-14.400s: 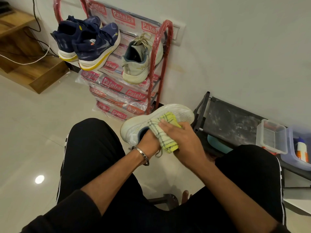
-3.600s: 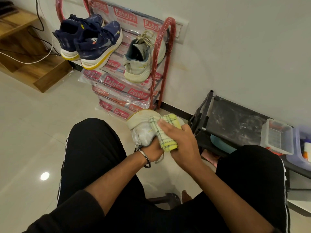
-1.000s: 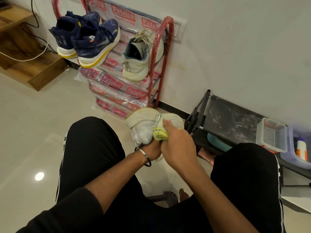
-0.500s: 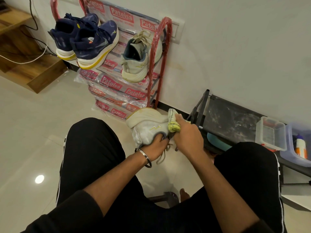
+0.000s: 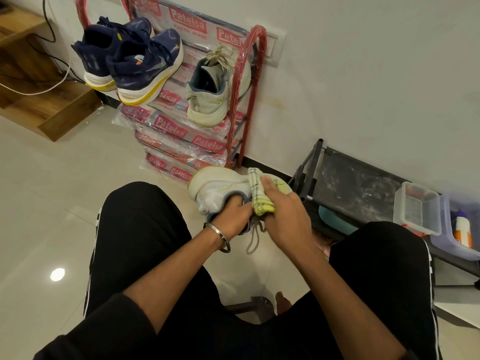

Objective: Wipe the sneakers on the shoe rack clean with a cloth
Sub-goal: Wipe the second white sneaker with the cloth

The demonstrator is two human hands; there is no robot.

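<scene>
Between the knees, the white sneaker (image 5: 218,188) sits gripped at its collar by the left hand (image 5: 231,216); the right hand (image 5: 285,216) presses the clasped yellow cloth (image 5: 259,196) against it. Its mate (image 5: 213,94) and the navy pair (image 5: 130,61) wait on the rack (image 5: 246,74), seemingly unwiped.

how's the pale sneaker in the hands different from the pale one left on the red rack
The held sneaker is off the rack, tipped with its sole edge facing up, while the rack sneaker rests on its sole on the red rack, heel toward the camera. The left hand is tucked into the held sneaker and the right hand presses the yellow cloth on it; the rack sneaker is untouched. Both look like the same off-white pair.
</scene>
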